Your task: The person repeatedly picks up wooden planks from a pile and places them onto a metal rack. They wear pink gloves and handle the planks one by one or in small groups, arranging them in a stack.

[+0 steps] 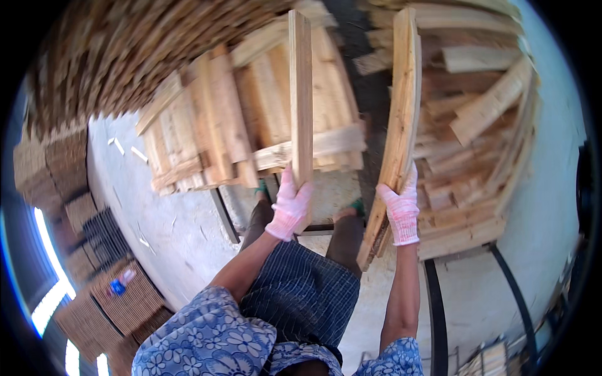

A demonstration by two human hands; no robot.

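Observation:
My left hand (290,208), in a pink-and-white work glove, grips the lower end of a narrow wooden slat (301,94) that stands almost upright in front of me. My right hand (401,207), gloved the same way, holds a wider, longer wooden plank (401,113) near its lower third; the plank leans slightly left at the bottom. The two boards are held apart, side by side, above my legs and feet.
A stack of slats (238,125) lies ahead on the left, another rough pile of planks (476,144) on the right over a black metal frame (433,301). Tall stacks of cut wood (75,188) line the left. The concrete floor (163,213) has scattered chips.

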